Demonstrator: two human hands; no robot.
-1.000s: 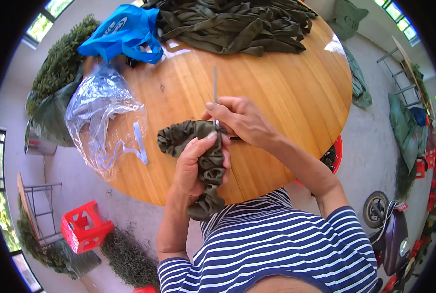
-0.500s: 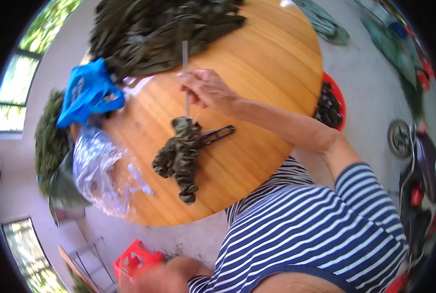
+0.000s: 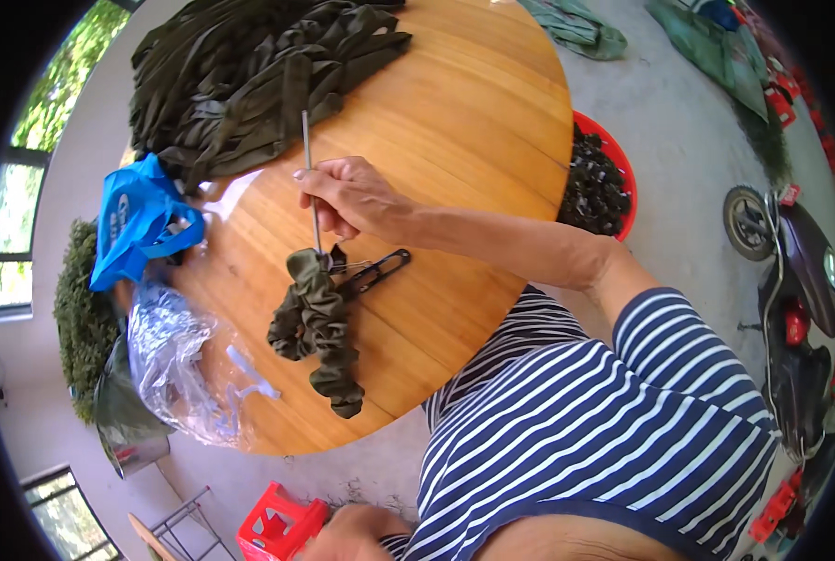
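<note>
A slim metal rod stands almost upright over the round wooden table, pinched by my right hand. Its lower end meets the top of a scrunched, dark olive fabric tube, which lies in gathered folds on the tabletop. Whether the rod runs on inside the folds is hidden. Beside the fabric's top is a long black clip-like piece with a thin wire-like part. My left hand is low at the picture's bottom edge, away from the table near a red stool; its fingers are blurred and cut off.
A heap of dark olive fabric strips covers the table's far left. A blue bag and clear plastic bag lie along its left edge. On the floor are a red basin of black pieces, a red stool and a scooter.
The whole view has shifted, so the table things appear farther left. My right hand still holds the rod at the fabric. My left hand has dropped nearer the bottom edge.
</note>
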